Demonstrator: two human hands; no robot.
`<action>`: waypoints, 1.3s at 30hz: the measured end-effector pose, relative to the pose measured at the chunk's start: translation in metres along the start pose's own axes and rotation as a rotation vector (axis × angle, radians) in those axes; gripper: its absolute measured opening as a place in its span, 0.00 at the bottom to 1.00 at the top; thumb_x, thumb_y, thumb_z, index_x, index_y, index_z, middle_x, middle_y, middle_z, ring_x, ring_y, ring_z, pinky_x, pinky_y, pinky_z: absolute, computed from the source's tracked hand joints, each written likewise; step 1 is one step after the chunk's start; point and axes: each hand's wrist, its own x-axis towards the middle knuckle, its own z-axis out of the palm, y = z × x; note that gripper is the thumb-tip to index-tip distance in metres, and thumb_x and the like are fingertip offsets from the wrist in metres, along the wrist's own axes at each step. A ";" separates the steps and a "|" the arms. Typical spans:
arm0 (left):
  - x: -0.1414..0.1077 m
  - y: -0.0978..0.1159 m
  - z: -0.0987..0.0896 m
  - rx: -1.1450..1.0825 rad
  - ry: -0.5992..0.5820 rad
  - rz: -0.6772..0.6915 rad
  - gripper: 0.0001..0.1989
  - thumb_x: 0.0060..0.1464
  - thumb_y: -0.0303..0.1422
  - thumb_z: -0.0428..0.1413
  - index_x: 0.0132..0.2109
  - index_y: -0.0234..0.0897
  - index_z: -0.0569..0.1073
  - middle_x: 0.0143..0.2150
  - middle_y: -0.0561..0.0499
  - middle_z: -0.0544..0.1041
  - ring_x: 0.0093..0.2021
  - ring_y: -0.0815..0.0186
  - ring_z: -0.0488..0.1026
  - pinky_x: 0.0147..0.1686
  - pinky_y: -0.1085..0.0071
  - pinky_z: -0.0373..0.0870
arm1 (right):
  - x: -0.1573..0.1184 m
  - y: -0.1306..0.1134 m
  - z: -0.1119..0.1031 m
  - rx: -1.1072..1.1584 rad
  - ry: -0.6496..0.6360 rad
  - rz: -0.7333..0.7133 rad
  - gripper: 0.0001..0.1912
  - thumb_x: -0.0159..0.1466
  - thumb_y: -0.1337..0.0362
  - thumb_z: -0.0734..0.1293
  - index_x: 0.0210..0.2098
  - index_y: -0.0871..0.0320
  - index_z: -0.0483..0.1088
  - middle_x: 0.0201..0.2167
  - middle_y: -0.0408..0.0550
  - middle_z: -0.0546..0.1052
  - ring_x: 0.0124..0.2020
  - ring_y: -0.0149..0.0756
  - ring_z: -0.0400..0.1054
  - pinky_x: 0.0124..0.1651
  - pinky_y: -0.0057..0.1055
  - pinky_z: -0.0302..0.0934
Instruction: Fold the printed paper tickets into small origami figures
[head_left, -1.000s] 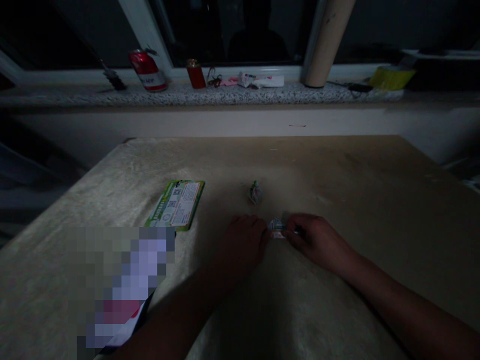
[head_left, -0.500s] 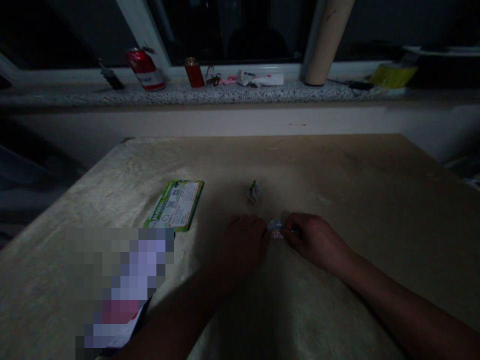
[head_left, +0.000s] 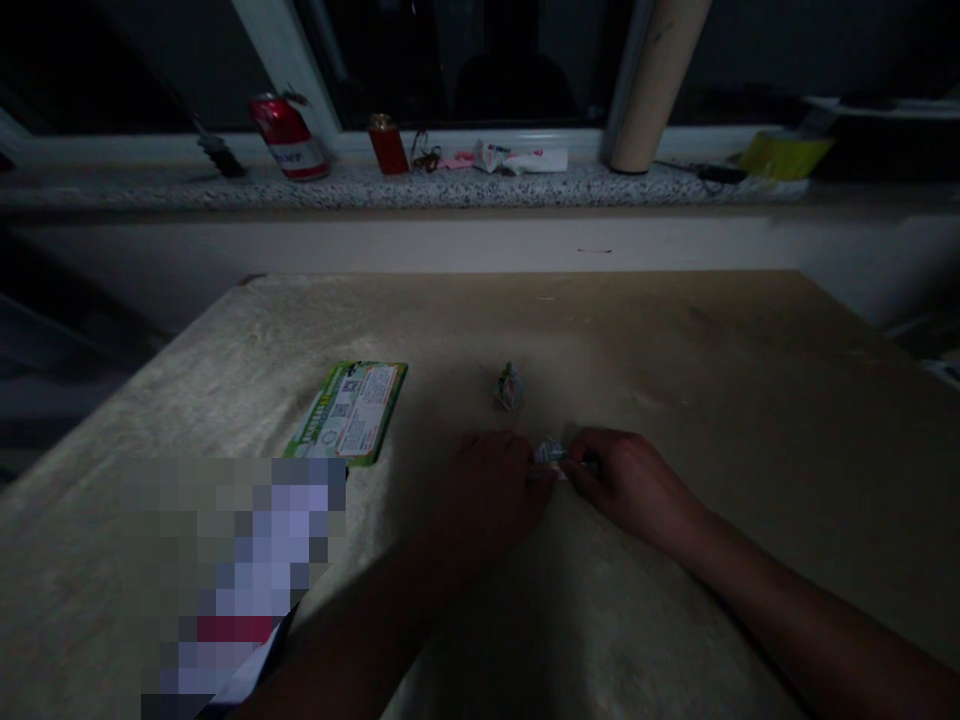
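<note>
two hands at a small printed paper on the bench

the bench point(head_left: 675, 340) spread beneath everything, with the speckled sill point(head_left: 450, 192) behind it. on the sill leaned a cardboard tube point(head_left: 660, 90); a red can point(head_left: 289, 137), tilted, stood towards the left end. the left hand point(head_left: 491, 480) lay palm down, its fingers bent and close together against the left end of the printed paper; whether they pinched it, the dark view could not tell. the right hand point(head_left: 626, 475) pinched the right end between thumb and forefinger. a green-edged card point(head_left: 349, 410) lay flat well to the left, beside a pixelated patch. the small printed paper point(head_left: 551, 455) was between the hands, low on the bench, and a folded paper piece point(head_left: 509, 387) sat just beyond it, apart from both hands.
</note>
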 end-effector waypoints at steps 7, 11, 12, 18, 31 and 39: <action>0.001 0.000 0.003 -0.010 0.010 -0.011 0.13 0.65 0.40 0.54 0.38 0.36 0.76 0.39 0.43 0.80 0.40 0.55 0.76 0.47 0.56 0.68 | -0.001 -0.002 -0.001 -0.018 0.008 0.004 0.05 0.65 0.68 0.65 0.32 0.57 0.70 0.27 0.46 0.76 0.26 0.35 0.68 0.31 0.29 0.54; 0.000 0.001 0.003 -0.018 0.014 -0.027 0.14 0.65 0.41 0.54 0.38 0.36 0.76 0.39 0.44 0.80 0.40 0.54 0.76 0.48 0.55 0.67 | 0.000 -0.003 -0.001 -0.027 0.020 -0.009 0.05 0.65 0.68 0.65 0.32 0.57 0.70 0.27 0.46 0.76 0.26 0.35 0.69 0.31 0.30 0.54; 0.000 0.002 0.003 -0.014 0.009 -0.036 0.14 0.65 0.42 0.54 0.38 0.36 0.76 0.39 0.44 0.80 0.40 0.54 0.76 0.48 0.54 0.67 | 0.000 -0.003 -0.001 -0.029 0.024 -0.008 0.05 0.65 0.69 0.65 0.32 0.57 0.70 0.27 0.46 0.76 0.26 0.35 0.69 0.31 0.29 0.54; 0.002 0.003 0.001 0.005 -0.011 -0.080 0.15 0.64 0.43 0.56 0.37 0.36 0.77 0.39 0.44 0.80 0.40 0.55 0.76 0.47 0.55 0.68 | -0.001 -0.003 -0.001 -0.017 0.029 0.000 0.05 0.65 0.69 0.65 0.31 0.57 0.70 0.27 0.46 0.76 0.27 0.35 0.69 0.31 0.29 0.55; 0.003 0.000 0.000 -0.009 -0.003 -0.051 0.13 0.65 0.40 0.56 0.36 0.36 0.77 0.36 0.46 0.80 0.38 0.57 0.76 0.45 0.58 0.69 | -0.002 0.000 -0.001 0.038 0.043 -0.010 0.02 0.64 0.67 0.67 0.37 0.56 0.72 0.29 0.44 0.78 0.29 0.35 0.70 0.32 0.29 0.56; 0.003 0.002 0.000 0.000 0.006 -0.048 0.12 0.65 0.37 0.55 0.37 0.36 0.77 0.36 0.46 0.80 0.39 0.57 0.76 0.47 0.57 0.68 | -0.001 0.000 0.000 0.019 0.041 -0.002 0.01 0.64 0.68 0.66 0.35 0.56 0.70 0.28 0.45 0.78 0.28 0.36 0.70 0.31 0.29 0.55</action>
